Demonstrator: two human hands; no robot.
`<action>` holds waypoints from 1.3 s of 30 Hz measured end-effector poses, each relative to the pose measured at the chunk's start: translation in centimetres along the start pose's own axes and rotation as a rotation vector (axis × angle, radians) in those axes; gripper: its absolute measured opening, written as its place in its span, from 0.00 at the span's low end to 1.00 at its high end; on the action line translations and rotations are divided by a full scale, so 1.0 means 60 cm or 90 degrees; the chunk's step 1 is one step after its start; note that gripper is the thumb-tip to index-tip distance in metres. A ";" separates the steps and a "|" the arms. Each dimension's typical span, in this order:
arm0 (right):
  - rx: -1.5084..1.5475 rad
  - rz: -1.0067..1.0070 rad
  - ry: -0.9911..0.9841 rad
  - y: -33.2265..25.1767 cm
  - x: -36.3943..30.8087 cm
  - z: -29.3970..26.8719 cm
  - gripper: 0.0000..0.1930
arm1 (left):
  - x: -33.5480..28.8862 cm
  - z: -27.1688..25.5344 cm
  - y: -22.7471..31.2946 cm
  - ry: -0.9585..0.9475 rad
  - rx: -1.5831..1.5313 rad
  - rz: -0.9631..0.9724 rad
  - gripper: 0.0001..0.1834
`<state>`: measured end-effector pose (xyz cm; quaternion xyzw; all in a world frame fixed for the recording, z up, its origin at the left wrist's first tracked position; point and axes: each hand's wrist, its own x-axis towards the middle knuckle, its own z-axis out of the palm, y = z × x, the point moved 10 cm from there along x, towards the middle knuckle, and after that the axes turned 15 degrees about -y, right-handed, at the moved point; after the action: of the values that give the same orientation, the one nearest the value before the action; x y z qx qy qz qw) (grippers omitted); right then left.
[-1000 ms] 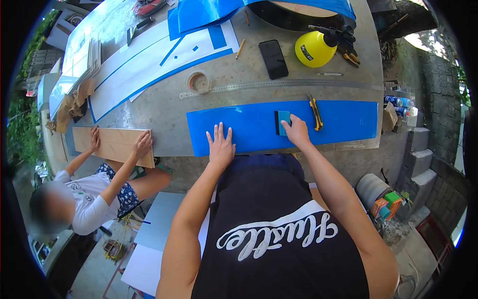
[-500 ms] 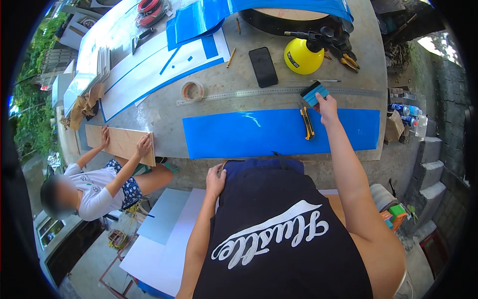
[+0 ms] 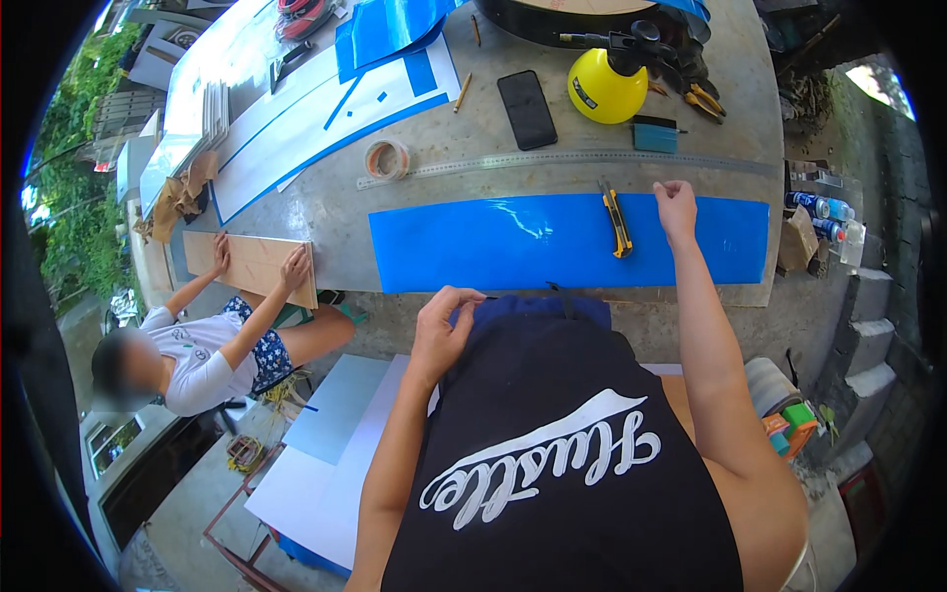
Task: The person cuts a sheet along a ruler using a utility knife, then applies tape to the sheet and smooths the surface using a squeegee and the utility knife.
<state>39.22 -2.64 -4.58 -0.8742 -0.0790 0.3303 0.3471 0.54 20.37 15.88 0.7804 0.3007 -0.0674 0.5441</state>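
Note:
A long blue sheet [image 3: 473,242] lies on the table along its near edge. On its right half rests a yellow and black utility knife [image 3: 618,223]. Over the sheet's far edge, right of the knife, hovers my right hand [image 3: 676,209], its fingers curled in and nothing visible in them. Beyond it, a blue squeegee [image 3: 655,135] with a dark edge lies beyond the steel ruler [image 3: 552,159]. My left hand [image 3: 442,333] is by the table's near edge at my waist, thumb apart from the fingers, holding nothing.
A yellow spray bottle [image 3: 604,91], a phone [image 3: 527,110], pliers [image 3: 705,102] and a tape roll [image 3: 387,160] stand or lie farther back. At left, another person [image 3: 197,350] holds a wooden board [image 3: 261,264]. White panels [image 3: 306,493] lie behind me.
The squeegee has left my right hand and now lies beyond the ruler, near the spray bottle. That hand has drawn back toward the sheet. My left hand has risen slightly toward the table edge.

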 end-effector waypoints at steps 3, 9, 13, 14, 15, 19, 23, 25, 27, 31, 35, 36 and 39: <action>-0.140 -0.055 -0.078 -0.017 -0.055 0.040 0.22 | 0.008 -0.016 0.204 -0.046 0.073 0.150 0.09; -0.339 -0.144 -0.054 -0.075 -0.139 0.118 0.28 | -0.086 -0.030 0.529 -0.024 0.109 0.633 0.07; -0.310 -0.066 -0.138 -0.065 -0.120 0.139 0.28 | -0.135 -0.068 0.604 0.110 0.087 0.801 0.15; -0.315 -0.090 -0.143 -0.070 -0.117 0.146 0.26 | -0.139 -0.051 0.614 0.120 0.082 0.803 0.15; -0.322 -0.092 -0.144 -0.072 -0.111 0.145 0.26 | -0.140 -0.055 0.610 0.297 0.053 0.720 0.10; -0.416 -0.262 -0.073 -0.144 -0.097 0.120 0.22 | -0.132 -0.050 0.602 0.224 0.099 0.711 0.03; -0.478 -0.309 -0.030 -0.180 -0.044 0.075 0.23 | -0.149 -0.032 0.570 0.338 0.057 0.908 0.01; -0.522 -0.311 -0.045 -0.196 -0.024 0.077 0.22 | -0.148 -0.050 0.570 0.386 -0.039 0.783 0.02; -0.537 -0.317 -0.045 -0.196 -0.009 0.081 0.23 | -0.160 -0.062 0.564 0.327 0.071 0.753 0.04; -0.535 -0.335 -0.003 -0.182 -0.009 0.092 0.23 | -0.134 -0.083 0.465 0.104 0.130 0.508 0.17; -0.448 -0.361 0.058 -0.194 -0.074 0.075 0.22 | -0.096 -0.076 0.205 0.180 0.191 0.226 0.07; -0.429 -0.359 0.056 -0.188 -0.092 0.073 0.21 | -0.093 -0.068 0.123 0.186 0.156 0.132 0.06; -0.406 -0.368 0.037 -0.165 -0.159 0.074 0.19 | -0.125 -0.026 -0.122 0.171 0.051 -0.111 0.04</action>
<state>29.94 3.72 4.52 -0.8886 -0.4088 0.1538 0.1399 -9.82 20.45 13.83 0.7744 0.4343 -0.0217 0.4595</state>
